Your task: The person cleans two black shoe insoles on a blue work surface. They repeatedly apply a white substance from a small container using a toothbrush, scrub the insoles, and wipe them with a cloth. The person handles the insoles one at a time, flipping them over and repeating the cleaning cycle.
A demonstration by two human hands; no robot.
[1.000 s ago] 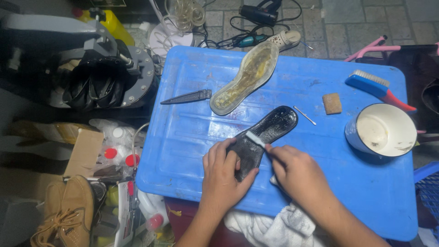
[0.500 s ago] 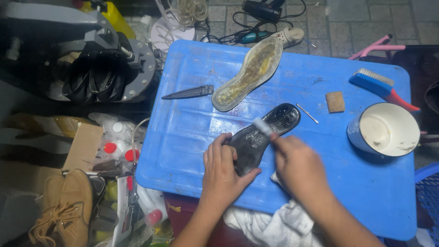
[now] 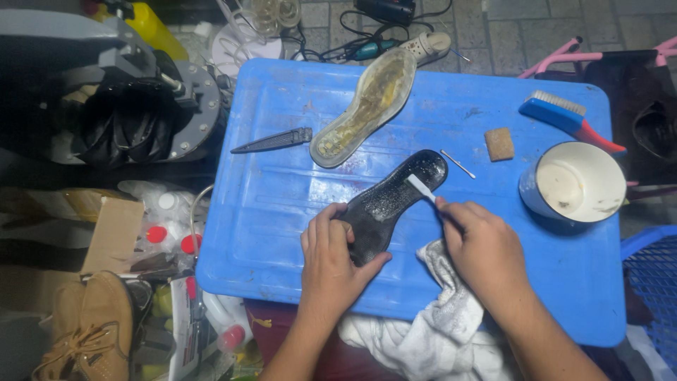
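Work surface: a blue plastic lid (image 3: 282, 212) serves as a table, ringed by clutter on a tiled floor.
Machine: a grey machine (image 3: 106, 106) with a dark round opening sits off the lid's left edge.
Boots: a pair of tan lace-up boots (image 3: 84, 324) lies at the lower left.
Cloth: a white rag (image 3: 430, 331) hangs over the lid's near edge, under the right wrist.
Pale sole: a yellowed shoe sole (image 3: 367, 106) lies at a slant near the far edge.
Black sole: the black shoe sole (image 3: 391, 204) lies at a slant mid-lid, its lower end under the left hand.
Left hand: the left hand (image 3: 331, 261) pins the black sole down, fingers curled over its edge and thumb pressed against its lower side.
Right hand: the right hand (image 3: 483, 250) pinches a small white brush (image 3: 422, 188), whose tip touches the black sole's upper part.
Bowl: a white bowl (image 3: 575, 183) stands at the right.
Scrub brush: a blue scrub brush (image 3: 564, 116) lies just beyond the bowl.
Knife: a dark knife (image 3: 271, 141) lies left of the pale sole.
Sponge: a small brown sponge (image 3: 499, 143) rests near the scrub brush.
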